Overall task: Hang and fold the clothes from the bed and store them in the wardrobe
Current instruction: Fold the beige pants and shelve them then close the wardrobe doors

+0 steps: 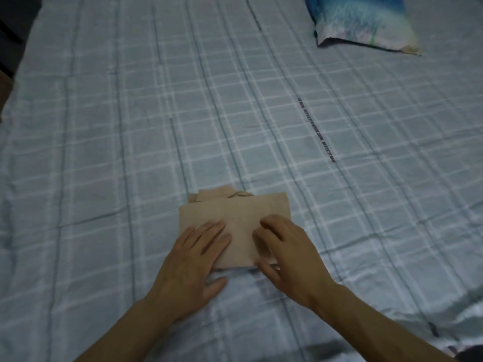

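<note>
Garment (235, 212), folded, lies on the bed (130, 113); flat left hand (193, 262) presses it to set the crease; right hand (285, 252), fingers bent, perhaps pinches its edge, unclear.

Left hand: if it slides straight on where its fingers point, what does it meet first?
The left hand rests on the folded beige garment, so more of that cloth comes first; it probably passes just clear of the right hand, then reaches the checked bedsheet.
</note>
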